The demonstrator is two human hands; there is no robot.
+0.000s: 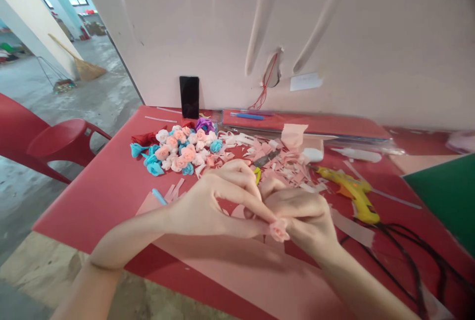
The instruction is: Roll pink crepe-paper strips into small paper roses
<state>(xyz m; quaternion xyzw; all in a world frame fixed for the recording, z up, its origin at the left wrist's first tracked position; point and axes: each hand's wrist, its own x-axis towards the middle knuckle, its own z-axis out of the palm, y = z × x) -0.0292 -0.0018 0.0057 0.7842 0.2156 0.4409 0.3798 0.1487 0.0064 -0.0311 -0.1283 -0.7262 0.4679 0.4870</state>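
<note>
Both hands meet over the near middle of a red table [104, 186]. My left hand [211, 201] pinches a small pink paper rose [279, 231] with fingers pressed together. My right hand [300, 211] curls closed round the same rose from the other side. A strip of pink paper trails from the rose under my hands. Behind them lies a pile of finished paper roses [178, 152] in pink, white and blue.
Pink paper scraps [282, 161] cover the table's middle. A yellow glue gun [352, 194] with black cord lies at right, beside a green sheet [445, 196]. A black phone [189, 96] leans on the wall. Red chair [55, 142] at left.
</note>
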